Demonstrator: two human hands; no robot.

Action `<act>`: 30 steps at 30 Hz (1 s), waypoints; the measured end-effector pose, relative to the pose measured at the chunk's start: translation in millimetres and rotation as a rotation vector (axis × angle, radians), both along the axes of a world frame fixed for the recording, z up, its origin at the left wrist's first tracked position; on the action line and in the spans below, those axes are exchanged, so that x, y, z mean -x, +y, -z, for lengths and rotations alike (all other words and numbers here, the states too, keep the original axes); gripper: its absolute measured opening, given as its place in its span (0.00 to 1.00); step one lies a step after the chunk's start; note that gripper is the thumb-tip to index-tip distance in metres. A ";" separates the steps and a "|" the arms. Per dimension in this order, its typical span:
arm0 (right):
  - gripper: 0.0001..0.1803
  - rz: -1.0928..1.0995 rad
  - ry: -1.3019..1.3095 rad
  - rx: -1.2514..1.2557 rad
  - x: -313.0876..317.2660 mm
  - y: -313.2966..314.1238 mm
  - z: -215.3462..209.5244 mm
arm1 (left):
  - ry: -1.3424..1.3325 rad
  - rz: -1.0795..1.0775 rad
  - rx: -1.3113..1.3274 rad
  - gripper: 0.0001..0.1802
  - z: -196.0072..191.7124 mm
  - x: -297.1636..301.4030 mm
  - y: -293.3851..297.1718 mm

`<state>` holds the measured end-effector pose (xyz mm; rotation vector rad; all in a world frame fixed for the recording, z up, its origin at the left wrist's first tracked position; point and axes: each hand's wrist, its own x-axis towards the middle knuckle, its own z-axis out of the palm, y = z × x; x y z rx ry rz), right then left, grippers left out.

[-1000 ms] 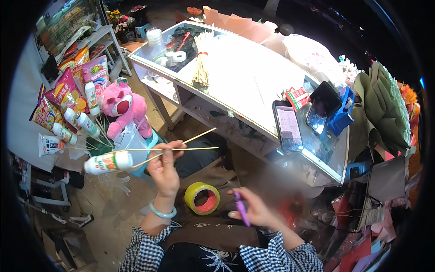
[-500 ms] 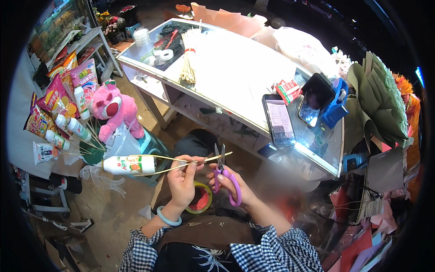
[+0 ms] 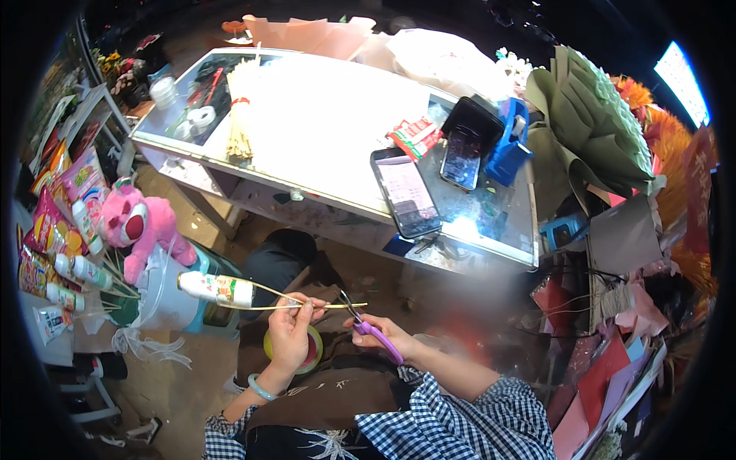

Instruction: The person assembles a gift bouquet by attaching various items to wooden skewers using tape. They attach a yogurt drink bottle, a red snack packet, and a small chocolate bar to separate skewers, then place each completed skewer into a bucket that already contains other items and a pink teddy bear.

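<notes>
My left hand pinches two thin wooden sticks that run from both sides of a small white bottle with a printed label. The bottle lies sideways in the air to the left of the hand. My right hand grips purple-handled scissors. Their dark blades point up and left, at the free stick end just right of my left fingers; whether they touch it I cannot tell. A roll of yellow-green tape lies on my lap, partly hidden behind my left hand.
Ahead stands a glass-topped counter with a stick bundle, phones and a blue holder. At left, a pink plush bear sits beside snack bags and bottles on sticks. Wrapped bouquets and paper sheets crowd the right.
The whole view has shifted, so the counter sits further left. The scissors have tilted left, and their blades look closer together. Less stick shows beyond my left fingers.
</notes>
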<state>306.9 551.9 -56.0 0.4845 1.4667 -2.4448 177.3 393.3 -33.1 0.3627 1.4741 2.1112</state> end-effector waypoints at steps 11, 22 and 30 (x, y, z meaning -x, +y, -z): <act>0.24 0.086 -0.020 -0.158 -6.7 -10.0 0.2 | 0.016 0.019 0.019 0.06 2.2 -2.0 4.0; 0.26 -0.067 -0.050 -0.394 -41.5 21.2 -34.3 | -0.057 0.152 0.049 0.05 -5.2 -4.9 -3.9; 0.31 0.312 -0.051 -1.444 -113.2 143.5 -153.7 | 0.309 0.499 0.515 0.07 -24.6 6.5 -39.9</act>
